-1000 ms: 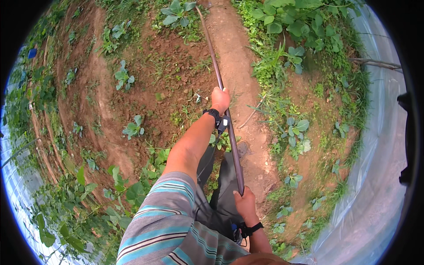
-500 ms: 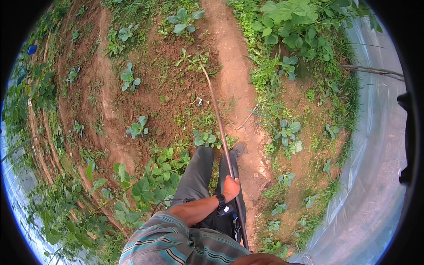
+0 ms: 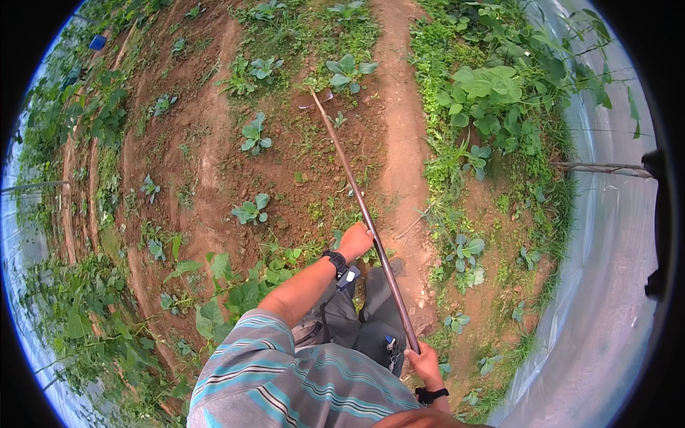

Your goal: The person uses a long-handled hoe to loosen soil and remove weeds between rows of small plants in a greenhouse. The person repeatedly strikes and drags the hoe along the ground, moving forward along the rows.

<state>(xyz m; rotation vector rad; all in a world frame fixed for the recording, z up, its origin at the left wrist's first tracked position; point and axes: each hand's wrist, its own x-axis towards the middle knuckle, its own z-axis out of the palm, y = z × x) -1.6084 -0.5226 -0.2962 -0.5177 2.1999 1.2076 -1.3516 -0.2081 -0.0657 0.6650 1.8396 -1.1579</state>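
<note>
A long brown-handled hoe [image 3: 349, 175] slants across the bed, with its metal blade [image 3: 325, 96] low at the weedy soil on the far side. My left hand [image 3: 357, 241] is closed around the middle of the handle, and a dark watch sits on that wrist. Lower down, near the handle's end, my right hand [image 3: 425, 360] grips it too, with a dark band on the wrist. Just beyond the blade grows a leafy blue-green seedling [image 3: 349, 72]. Soil and weeds partly hide the blade's edge.
More seedlings [image 3: 256, 134] stand in the brown soil to the left. A bare dirt path [image 3: 402, 107] runs along the hoe's right side. Beyond it lie a weedy strip, large leafy plants [image 3: 487, 84] and clear plastic sheeting [image 3: 599, 285]. Bean-like foliage [image 3: 235, 299] grows close on my left.
The hoe's head has moved farther away, toward the far seedling, and its blade now shows. My left hand has moved forward, and my right hand has come into view on the handle.
</note>
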